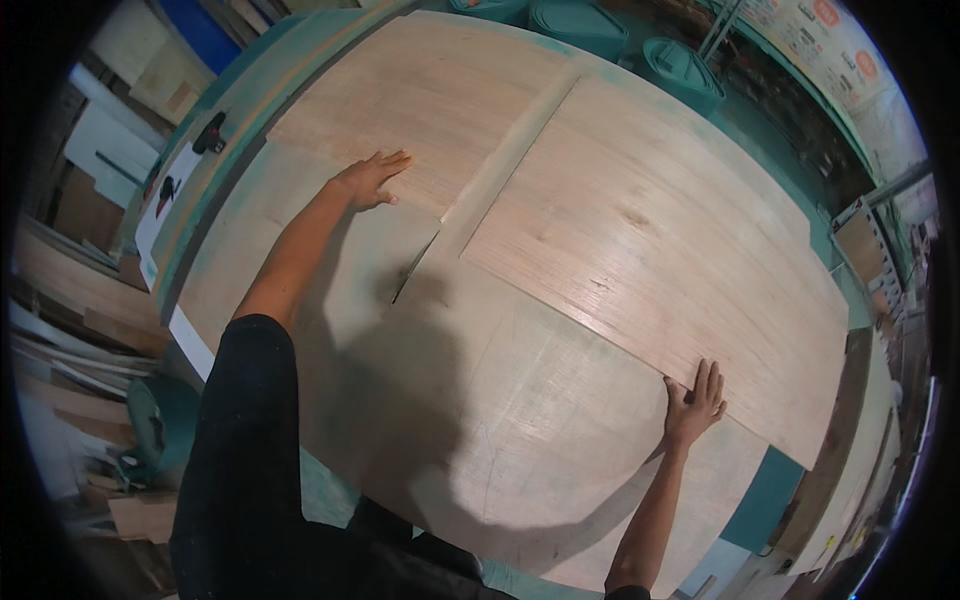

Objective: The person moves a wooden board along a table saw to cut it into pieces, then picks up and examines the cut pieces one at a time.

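Two thin wooden sheets lie on a large pale board (pixel 520 400) in front of me. My left hand (pixel 372 180) rests with fingers stretched over the near edge of the left plywood sheet (pixel 420 100). At the near edge of the larger right plywood sheet (pixel 650 230), my right hand (pixel 694 408) is open, its fingers spread on the sheet and its thumb out to the side. A narrow gap runs between the two sheets. Near it, a dark slit (pixel 415 268) shows in the pale board. My shadow falls across the board.
Along the left edge runs a green ledge with a black power tool (pixel 210 135) and a smaller red-and-black tool (pixel 166 192). Green bins (pixel 682 75) stand beyond the far edge. A green bucket (pixel 163 420) and wood offcuts are at the left; long boards (pixel 850 450) at the right.
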{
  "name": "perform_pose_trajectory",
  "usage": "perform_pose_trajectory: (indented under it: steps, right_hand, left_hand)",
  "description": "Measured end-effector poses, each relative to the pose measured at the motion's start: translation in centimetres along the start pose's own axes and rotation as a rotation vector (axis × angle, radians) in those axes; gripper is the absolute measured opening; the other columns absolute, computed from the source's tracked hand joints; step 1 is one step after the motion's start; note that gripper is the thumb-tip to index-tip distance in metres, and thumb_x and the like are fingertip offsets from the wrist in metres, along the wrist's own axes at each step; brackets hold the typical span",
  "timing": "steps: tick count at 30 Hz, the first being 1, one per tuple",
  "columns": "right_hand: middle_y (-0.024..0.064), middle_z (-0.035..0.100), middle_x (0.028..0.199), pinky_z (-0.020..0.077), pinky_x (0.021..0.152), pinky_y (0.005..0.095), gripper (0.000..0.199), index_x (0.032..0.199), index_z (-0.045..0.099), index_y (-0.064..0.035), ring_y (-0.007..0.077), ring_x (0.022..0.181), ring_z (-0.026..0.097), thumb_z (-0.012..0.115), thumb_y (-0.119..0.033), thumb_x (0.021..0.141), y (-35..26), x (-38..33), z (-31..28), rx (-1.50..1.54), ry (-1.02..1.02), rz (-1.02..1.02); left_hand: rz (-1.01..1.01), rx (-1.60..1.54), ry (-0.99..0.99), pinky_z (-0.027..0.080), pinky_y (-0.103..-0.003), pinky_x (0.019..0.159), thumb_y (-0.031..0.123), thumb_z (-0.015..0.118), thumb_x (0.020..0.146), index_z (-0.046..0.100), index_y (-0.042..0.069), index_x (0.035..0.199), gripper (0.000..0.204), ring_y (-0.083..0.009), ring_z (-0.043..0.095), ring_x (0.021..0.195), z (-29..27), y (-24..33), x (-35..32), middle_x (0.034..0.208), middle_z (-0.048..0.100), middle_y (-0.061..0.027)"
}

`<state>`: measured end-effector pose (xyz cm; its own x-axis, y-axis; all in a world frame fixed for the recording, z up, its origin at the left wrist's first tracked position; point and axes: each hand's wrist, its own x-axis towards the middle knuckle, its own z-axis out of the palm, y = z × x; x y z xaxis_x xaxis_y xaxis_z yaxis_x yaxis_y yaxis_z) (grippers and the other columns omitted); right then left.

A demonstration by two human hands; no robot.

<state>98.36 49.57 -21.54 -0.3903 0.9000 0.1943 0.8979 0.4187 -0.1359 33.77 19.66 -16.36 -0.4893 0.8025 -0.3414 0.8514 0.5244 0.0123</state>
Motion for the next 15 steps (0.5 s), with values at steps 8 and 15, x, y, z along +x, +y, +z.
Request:
perform_pose_trajectory:
  steps: [8, 15]
  right_hand:
    - [0.0016, 0.039, 0.156, 0.014, 0.116, 0.0569, 0.093, 0.145, 0.047, -0.0233, 0.0261, 0.145, 0.03, 0.081, -0.057, 0.065, -0.7, 1.4, -1.9, 0.049, 0.027, -0.012]
    - [0.0023, 0.04, 0.154, 0.0145, 0.117, 0.055, 0.099, 0.144, 0.049, -0.021, 0.0256, 0.144, 0.031, 0.084, -0.058, 0.059, -0.5, 1.5, -2.0, 0.104, 0.045, 0.019]
  left_hand:
    - [-0.092, -0.206, -0.027, 0.016, -0.053, 0.121, 0.066, 0.061, 0.083, 0.014, 0.005, 0.157, 0.106, -0.0387, 0.013, 0.15, -5.7, 9.9, 6.7, 0.163, 0.012, -0.0166]
    - [-0.242, -0.044, 0.057, 0.008, -0.071, 0.115, 0.052, 0.064, 0.084, 0.013, 0.011, 0.158, 0.099, -0.0408, 0.013, 0.149, -5.9, 12.8, 11.8, 0.164, 0.012, -0.013]
